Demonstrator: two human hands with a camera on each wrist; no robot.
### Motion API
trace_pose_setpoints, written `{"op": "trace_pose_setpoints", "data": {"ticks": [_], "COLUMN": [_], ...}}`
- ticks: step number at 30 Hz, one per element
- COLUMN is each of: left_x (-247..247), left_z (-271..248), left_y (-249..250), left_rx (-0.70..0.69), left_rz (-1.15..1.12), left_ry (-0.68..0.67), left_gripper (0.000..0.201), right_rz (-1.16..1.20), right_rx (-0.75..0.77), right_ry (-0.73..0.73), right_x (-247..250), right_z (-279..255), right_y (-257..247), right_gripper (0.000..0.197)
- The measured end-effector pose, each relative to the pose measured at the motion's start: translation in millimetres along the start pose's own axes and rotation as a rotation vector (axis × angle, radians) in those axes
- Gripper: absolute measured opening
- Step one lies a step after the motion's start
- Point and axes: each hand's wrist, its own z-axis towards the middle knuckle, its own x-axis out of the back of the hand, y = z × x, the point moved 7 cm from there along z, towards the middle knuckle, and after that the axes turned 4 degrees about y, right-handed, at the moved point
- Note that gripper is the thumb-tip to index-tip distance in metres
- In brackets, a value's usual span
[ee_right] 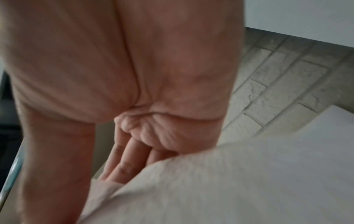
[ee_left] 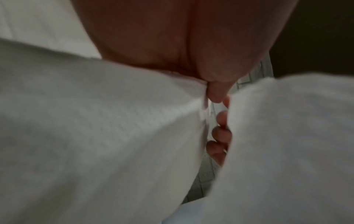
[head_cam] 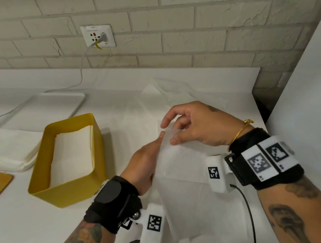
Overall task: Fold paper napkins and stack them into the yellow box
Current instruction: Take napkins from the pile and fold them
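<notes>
both hands meet over one napkin [head_cam: 186,171] lifted off the white table [head_cam: 34,221]. left hand [head_cam: 146,163] grips its left edge, fingers hidden behind the sheet; right hand [head_cam: 196,126] pinches the top edge between thumb and bent fingers. yellow box [head_cam: 69,190] sits just left of the hands, folded napkins [head_cam: 72,154] already inside, bare table between box and left wrist. unfolded stack [head_cam: 6,150] lies beyond the box, partly cut off by it. left wrist view: blurry, thumb [ee_left: 216,92] pressing paper, fingertips [ee_left: 222,133] peeking through a gap in the sheet. right wrist view: palm fills the frame, fingers [ee_right: 124,163] curling onto the napkin, tips hidden; brick wall [ee_right: 277,84] close behind.
</notes>
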Motion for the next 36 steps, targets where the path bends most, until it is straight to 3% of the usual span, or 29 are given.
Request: {"op": "trace_pose_setpoints", "data": {"ticks": [8,12,17,19,21,24,28,32,36], "left_x": [-8,-10,13,21,28,33,31,31,33], "left_z": [-6,-5,2,2,3,3,4,5,7], "left_y": [-13,-11,2,8,11,14,11,2,-7], "left_rx": [0.080,0.066,0.000,-0.007,-0.007,-0.002,0.026,0.071,0.125], "left_rz": [-0.135,-0.148,-0.277,-0.355,-0.441,-0.539,-0.554,-0.580,-0.620], "left_ry": [-0.060,-0.084,0.048,0.063,0.071,0.081,0.072,0.085,0.123], "left_gripper": [0.057,0.042,0.040,0.040,0.039,0.042,0.045,0.048,0.046], "right_rz": [-0.080,-0.042,0.240,0.372,0.581,0.930,1.073,1.191,1.079], "right_rx": [-0.069,-0.086,-0.172,-0.237,-0.329,-0.441,-0.453,-0.360,-0.256], "right_ry": [0.081,0.135,0.557,0.641,0.638,0.434,0.225,0.261,0.412], "right_x": [4,8,43,45,34,-3,-38,-30,5], "right_z": [9,9,-12,-23,-30,-32,-29,-27,-28], "right_y": [16,25,58,79,99,106,96,94,95], "right_gripper": [0.032,0.039,0.041,0.046,0.054,0.058,0.055,0.043,0.040]}}
